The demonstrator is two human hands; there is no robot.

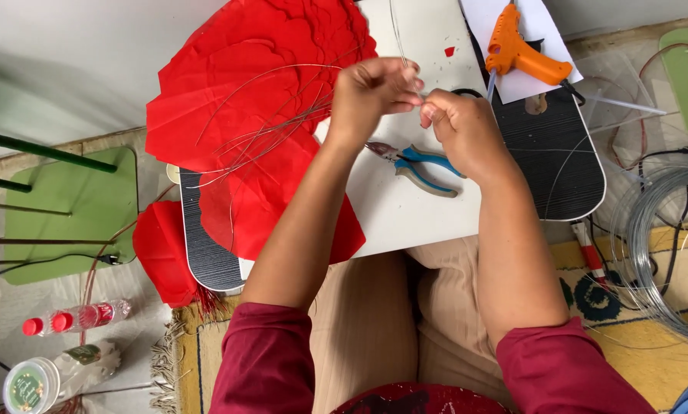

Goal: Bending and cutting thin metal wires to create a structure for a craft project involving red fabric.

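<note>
**Two hands pinch a thin wire over a crowded lap desk**

The left hand and right hand meet above a white rectangular sheet, each pinching a thin silvery wire between fingertips; the strand runs up and away from the knuckles. Just below the hands, resting on the sheet, lie blue-handled metal pliers. To the left, crinkled red paper petals spread wide, with a loose bundle of bent wire strands lying across them. The sheet sits on a dark ribbed lap board with rounded corners, resting over the person's beige-clad legs. An orange hot-glue gun lies on white paper at the board's far right. Beyond the board, a large coil of grey wire rests on a yellow patterned rug. On the left floor are a green mat, clear bottles with red caps and a round green-lidded jar.
</note>
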